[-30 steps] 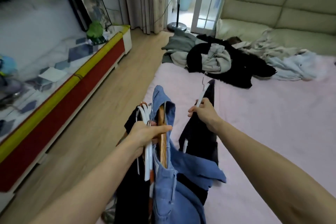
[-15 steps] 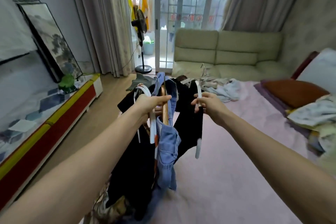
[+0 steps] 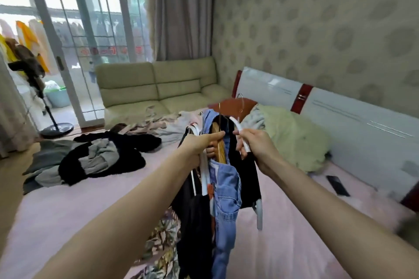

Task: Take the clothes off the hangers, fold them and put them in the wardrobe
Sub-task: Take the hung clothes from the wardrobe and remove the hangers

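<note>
While both fists are full: work one hanger only.
left hand point(image 3: 199, 146): clamps bunched hangers point(image 3: 204, 172), keep steady.
right hand point(image 3: 256, 145): pinches white hanger point(image 3: 241, 133), slide black top point(image 3: 247, 179) free over bed point(image 3: 68, 206).

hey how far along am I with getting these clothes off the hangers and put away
Early. Done: nothing looks folded; a loose clothes pile lies on the bed. In hand: left hand grips the bunch of hung clothes; right hand grips a white hanger. Left: unhanging, folding, wardrobe.
</note>
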{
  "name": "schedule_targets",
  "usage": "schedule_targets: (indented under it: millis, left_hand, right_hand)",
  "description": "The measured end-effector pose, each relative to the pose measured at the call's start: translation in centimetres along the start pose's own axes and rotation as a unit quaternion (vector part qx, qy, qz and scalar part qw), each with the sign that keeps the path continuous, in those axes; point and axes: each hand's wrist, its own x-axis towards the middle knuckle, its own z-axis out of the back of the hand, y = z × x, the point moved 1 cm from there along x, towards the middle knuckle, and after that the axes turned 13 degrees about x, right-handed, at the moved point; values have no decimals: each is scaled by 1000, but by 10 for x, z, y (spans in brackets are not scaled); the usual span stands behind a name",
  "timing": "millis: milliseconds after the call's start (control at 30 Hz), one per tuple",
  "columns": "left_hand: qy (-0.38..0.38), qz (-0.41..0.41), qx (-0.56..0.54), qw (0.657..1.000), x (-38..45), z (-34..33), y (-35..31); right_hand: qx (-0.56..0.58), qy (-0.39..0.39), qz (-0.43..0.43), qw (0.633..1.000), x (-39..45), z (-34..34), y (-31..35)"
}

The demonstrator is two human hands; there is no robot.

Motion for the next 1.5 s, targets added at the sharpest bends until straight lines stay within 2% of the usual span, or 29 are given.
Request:
schedule_targets:
  millis: [100, 233, 267, 300, 367, 433, 533, 667, 867, 967, 1033, 1200, 1267, 1400, 1500]
  left_hand:
    - [69, 1, 7, 998, 3, -52, -1]
    - [198, -1, 22, 980, -10, -115, 3]
    - [219, 5, 33, 975, -19, -133, 8]
    - [220, -2, 30, 975, -20, -138, 8]
    - [318, 8, 58, 946, -54, -175, 25]
    - [335, 10, 77, 939, -79, -197, 38]
    - [419, 32, 108, 901, -144, -242, 60]
    - [489, 69, 136, 859, -234, -282, 93]
    - [540, 91, 210, 810, -328, -305, 160]
    - [584, 106, 239, 769, -380, -305, 197]
    - [618, 130, 260, 731, -425, -310, 220]
    - [658, 149, 288, 680, -492, -327, 252]
    - [673, 155, 292, 662, -524, -339, 263]
    - [666, 155, 266, 679, -558, -353, 265]
    - [661, 146, 229, 699, -580, -354, 267]
  right_hand:
    - [2, -80, 1, 997, -33, 39, 17]
    - [2, -195, 11, 981, -96, 82, 30]
    - [-5, -229, 9, 973, -118, 93, 28]
    - [-6, -230, -3, 973, -123, 92, 28]
    - [-3, -304, 0, 953, -181, 102, 29]
    - [-12, -340, -9, 940, -217, 106, 28]
    - [-37, -402, -7, 915, -287, 118, 26]
    - [-70, -466, -59, 880, -374, 129, 20]
    - [-75, -488, -179, 851, -493, 127, 4]
    - [-45, -509, -226, 829, -555, 122, -6]
    - [-6, -536, -234, 811, -605, 121, -16]
    - [66, -566, -237, 787, -679, 113, -27]
    - [88, -599, -221, 765, -715, 108, -26]
    - [30, -625, -255, 737, -742, 105, -9]
    - [-67, -630, -307, 710, -758, 108, -1]
